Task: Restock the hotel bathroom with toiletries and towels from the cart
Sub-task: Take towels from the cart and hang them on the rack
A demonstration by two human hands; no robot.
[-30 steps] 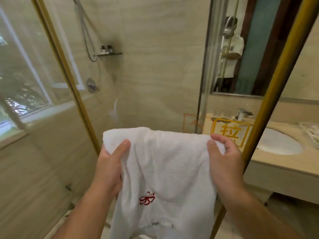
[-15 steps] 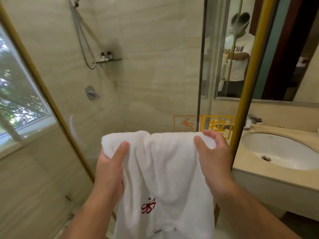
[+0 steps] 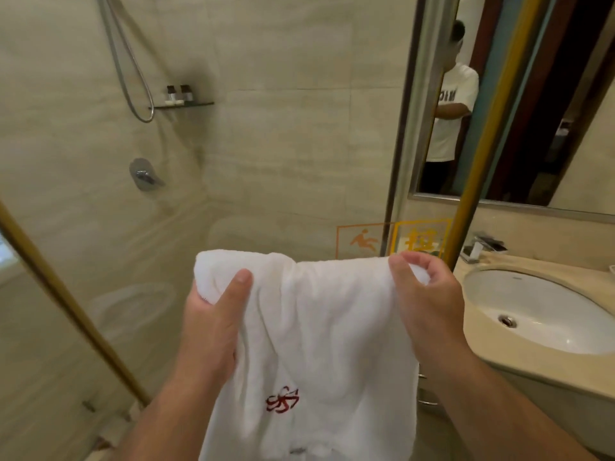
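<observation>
Between the slanting gold frame bar (image 3: 66,304) on the left and the upright gold door post (image 3: 492,128) beside the desk (image 3: 492,358), the white towel (image 3: 319,327) hangs before the shower stall (image 3: 283,144). The left hand (image 3: 209,321) grips its top left corner, thumb across the front; the right hand (image 3: 429,301) pinches the top right corner. It drapes in soft folds, a red emblem (image 3: 282,399) low down.

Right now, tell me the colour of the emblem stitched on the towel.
Dark red, on the white towel; the emblem shows in the head view.

Head-worn view, facing forward and down, close to towel (image 3: 319,327)
</observation>
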